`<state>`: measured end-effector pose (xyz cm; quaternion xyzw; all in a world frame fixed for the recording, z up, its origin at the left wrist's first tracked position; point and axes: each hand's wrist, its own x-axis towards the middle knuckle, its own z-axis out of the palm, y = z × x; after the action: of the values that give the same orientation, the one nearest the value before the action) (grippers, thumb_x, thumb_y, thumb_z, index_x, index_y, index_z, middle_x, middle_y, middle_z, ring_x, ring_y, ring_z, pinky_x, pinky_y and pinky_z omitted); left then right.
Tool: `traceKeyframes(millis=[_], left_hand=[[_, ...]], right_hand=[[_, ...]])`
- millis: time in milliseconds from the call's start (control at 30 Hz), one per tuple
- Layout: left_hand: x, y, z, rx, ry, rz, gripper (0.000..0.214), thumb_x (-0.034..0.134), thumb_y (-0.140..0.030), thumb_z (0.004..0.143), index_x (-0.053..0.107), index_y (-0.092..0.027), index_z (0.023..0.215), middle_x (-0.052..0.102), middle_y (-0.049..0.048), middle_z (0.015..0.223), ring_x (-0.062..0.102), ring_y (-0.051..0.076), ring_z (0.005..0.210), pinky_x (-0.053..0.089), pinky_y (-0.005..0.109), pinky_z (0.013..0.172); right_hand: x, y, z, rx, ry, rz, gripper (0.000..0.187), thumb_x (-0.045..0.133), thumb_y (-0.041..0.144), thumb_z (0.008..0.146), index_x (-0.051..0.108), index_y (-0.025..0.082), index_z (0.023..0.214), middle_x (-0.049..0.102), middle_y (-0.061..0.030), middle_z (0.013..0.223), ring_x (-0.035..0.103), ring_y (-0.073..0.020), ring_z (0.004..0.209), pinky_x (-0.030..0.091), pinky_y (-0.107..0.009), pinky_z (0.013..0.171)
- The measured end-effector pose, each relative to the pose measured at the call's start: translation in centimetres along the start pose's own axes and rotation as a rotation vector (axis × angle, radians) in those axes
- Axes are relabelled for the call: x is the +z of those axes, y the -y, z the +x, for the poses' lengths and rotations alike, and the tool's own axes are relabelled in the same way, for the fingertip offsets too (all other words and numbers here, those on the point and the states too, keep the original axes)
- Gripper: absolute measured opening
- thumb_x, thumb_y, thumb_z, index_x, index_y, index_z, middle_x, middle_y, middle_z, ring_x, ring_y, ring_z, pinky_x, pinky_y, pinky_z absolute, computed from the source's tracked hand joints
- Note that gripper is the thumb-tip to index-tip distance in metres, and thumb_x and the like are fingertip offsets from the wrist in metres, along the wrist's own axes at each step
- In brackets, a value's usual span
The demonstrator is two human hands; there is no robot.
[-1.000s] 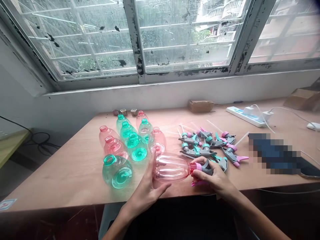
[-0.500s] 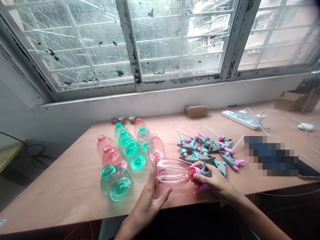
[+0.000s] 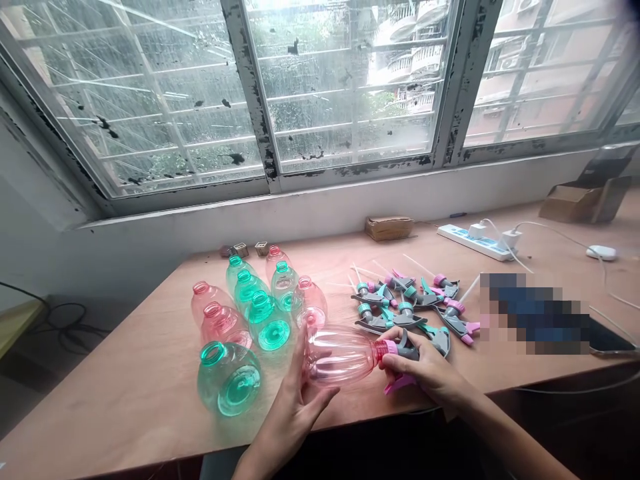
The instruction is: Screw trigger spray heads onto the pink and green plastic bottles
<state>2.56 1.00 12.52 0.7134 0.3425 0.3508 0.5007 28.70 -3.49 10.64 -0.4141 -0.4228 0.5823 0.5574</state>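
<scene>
A clear pink bottle lies on its side near the front edge of the wooden table. My left hand cups its base, fingers curled round it. My right hand is closed on the grey and pink spray trigger head at the bottle's neck; its pink lever sticks out below my fingers. Left of the bottle lie several empty pink and green bottles. A pile of loose trigger heads with thin white tubes lies just behind my right hand.
A white power strip with plugs and cables sits at the back right. A small brown box stands by the wall, cardboard boxes at the far right. A blurred dark object and a white mouse lie to the right.
The view has tilted upward, so everything sits lower in frame. My right hand has turned slightly on the trigger head; the pink lever shows more. The bottle stays between both hands.
</scene>
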Motion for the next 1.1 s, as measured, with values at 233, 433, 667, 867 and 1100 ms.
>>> traceKeyframes(millis=[233, 433, 667, 867, 1100], left_hand=[[-0.32, -0.82, 0.35, -0.09, 0.035, -0.016, 0.11, 0.082, -0.044, 0.083, 0.012, -0.03, 0.166, 0.035, 0.0116, 0.168, 0.029, 0.038, 0.156, 0.026, 0.051, 0.128], [-0.43, -0.34, 0.13, -0.036, 0.015, -0.032, 0.103, 0.076, -0.04, 0.09, 0.007, -0.034, 0.166, 0.054, 0.0115, 0.154, 0.053, 0.032, 0.138, 0.034, 0.05, 0.123], [-0.38, -0.89, 0.19, -0.108, 0.045, -0.042, 0.115, 0.08, -0.042, 0.086, -0.002, -0.029, 0.166, 0.055, 0.0135, 0.152, 0.054, 0.033, 0.137, 0.039, 0.047, 0.12], [-0.74, -0.03, 0.07, -0.132, 0.08, -0.02, 0.103, 0.075, -0.044, 0.09, 0.007, -0.03, 0.166, 0.042, 0.0126, 0.164, 0.039, 0.034, 0.151, 0.027, 0.05, 0.126], [-0.5, -0.53, 0.11, -0.054, 0.033, 0.096, 0.111, 0.08, -0.045, 0.085, 0.005, -0.033, 0.166, 0.015, 0.0061, 0.176, 0.011, 0.034, 0.161, 0.007, 0.049, 0.131]], right_hand=[[-0.1, -0.03, -0.24, -0.009, 0.03, -0.099, 0.041, 0.087, 0.041, 0.08, 0.058, 0.021, 0.101, 0.072, 0.0026, 0.069, 0.071, -0.0181, 0.06, 0.059, -0.031, 0.063], [-0.28, -0.38, 0.1, -0.026, 0.047, -0.026, 0.037, 0.085, 0.04, 0.083, 0.059, 0.019, 0.1, 0.071, 0.0021, 0.068, 0.068, -0.0166, 0.06, 0.061, -0.034, 0.065], [-0.59, -0.85, 0.3, -0.039, 0.062, -0.005, 0.036, 0.085, 0.038, 0.084, 0.058, 0.018, 0.1, 0.07, 0.0017, 0.07, 0.068, -0.0163, 0.059, 0.061, -0.034, 0.063], [-0.57, -0.83, 0.12, -0.038, 0.052, 0.008, 0.035, 0.084, 0.036, 0.085, 0.06, 0.018, 0.101, 0.07, 0.0017, 0.071, 0.068, -0.0159, 0.06, 0.062, -0.035, 0.064], [-0.35, -0.53, 0.21, -0.041, 0.04, 0.026, 0.035, 0.085, 0.037, 0.084, 0.061, 0.018, 0.1, 0.07, 0.0018, 0.07, 0.066, -0.0151, 0.06, 0.063, -0.035, 0.064]])
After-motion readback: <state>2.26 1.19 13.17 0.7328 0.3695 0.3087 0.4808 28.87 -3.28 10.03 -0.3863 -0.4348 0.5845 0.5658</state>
